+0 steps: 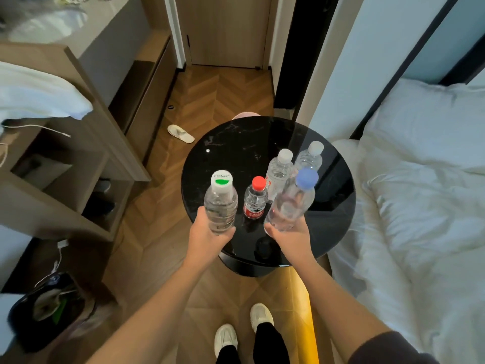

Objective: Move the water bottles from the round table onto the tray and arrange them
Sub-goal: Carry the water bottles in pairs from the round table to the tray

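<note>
At centre frame, 2 bottles are being gripped, the green-cap bottle (pixel 221 203) by the left hand (pixel 210 232) and the blue-cap bottle (pixel 292 203) by the right hand (pixel 290 233), while 3 bottles, the red-cap bottle (pixel 255 199) among them, are standing on the table (pixel 223 153), no tray being seen.

Dim indoor light; soft glare on the glossy black worktop (pixel 231 143); edges bend and blur, especially far left.
</note>
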A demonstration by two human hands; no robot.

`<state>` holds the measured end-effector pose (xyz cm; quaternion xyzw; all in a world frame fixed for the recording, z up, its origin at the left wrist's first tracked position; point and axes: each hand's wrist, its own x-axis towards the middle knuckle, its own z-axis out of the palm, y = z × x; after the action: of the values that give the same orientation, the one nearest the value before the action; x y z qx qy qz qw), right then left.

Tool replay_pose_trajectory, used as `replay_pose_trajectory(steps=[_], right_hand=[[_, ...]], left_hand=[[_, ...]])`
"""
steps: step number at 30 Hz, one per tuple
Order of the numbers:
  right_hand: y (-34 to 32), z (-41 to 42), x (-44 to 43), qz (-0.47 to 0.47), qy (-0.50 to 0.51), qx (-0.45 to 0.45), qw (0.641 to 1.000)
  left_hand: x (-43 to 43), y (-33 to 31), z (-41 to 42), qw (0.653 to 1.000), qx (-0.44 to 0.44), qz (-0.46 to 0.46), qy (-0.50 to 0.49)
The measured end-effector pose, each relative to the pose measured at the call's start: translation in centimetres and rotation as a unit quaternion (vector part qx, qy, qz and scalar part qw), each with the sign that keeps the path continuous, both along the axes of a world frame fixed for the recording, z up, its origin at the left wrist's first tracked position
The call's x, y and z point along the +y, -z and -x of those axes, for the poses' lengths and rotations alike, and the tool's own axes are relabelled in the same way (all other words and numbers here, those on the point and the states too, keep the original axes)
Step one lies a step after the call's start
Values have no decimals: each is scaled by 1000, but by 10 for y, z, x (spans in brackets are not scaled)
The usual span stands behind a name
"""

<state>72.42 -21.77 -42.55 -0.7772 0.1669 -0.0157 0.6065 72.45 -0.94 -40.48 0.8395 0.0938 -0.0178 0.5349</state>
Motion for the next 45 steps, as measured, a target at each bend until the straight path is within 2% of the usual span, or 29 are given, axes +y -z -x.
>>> replay_pose_trajectory(steps=[3,7,11,15,18,23,29,33,38,45], right_hand=[[-34,-7,4,-6,-25,-45,999],[-60,-13,10,-70,-93,-77,990],[-69,-24,16,-80,-209,-77,972],[-80,-40,25,-95,-312,-58,943],[-91,-43,38,-115,-382,-86,913],[-106,-33,80,-133,-516,-140,834],[-129,22,142,-148,-630,-141,749],[-141,88,174,-179,-670,-107,712],[-151,179,197,-220,-733,-16,644],[-162,280,201,-185,-798,-49,571]], left_hand=[[-2,-34,6,1000,-16,5,-24],[-7,-65,19,996,-53,19,-68],[-12,-85,31,988,-68,-11,-136],[-13,-101,58,949,-96,50,-297],[-10,-112,93,928,-144,36,-341],[-6,-132,158,864,-189,36,-466],[-7,-142,242,753,-209,12,-624],[-14,-147,313,686,-228,10,-691],[-33,-158,401,618,-216,-27,-755],[-69,-172,491,537,-195,-90,-816]])
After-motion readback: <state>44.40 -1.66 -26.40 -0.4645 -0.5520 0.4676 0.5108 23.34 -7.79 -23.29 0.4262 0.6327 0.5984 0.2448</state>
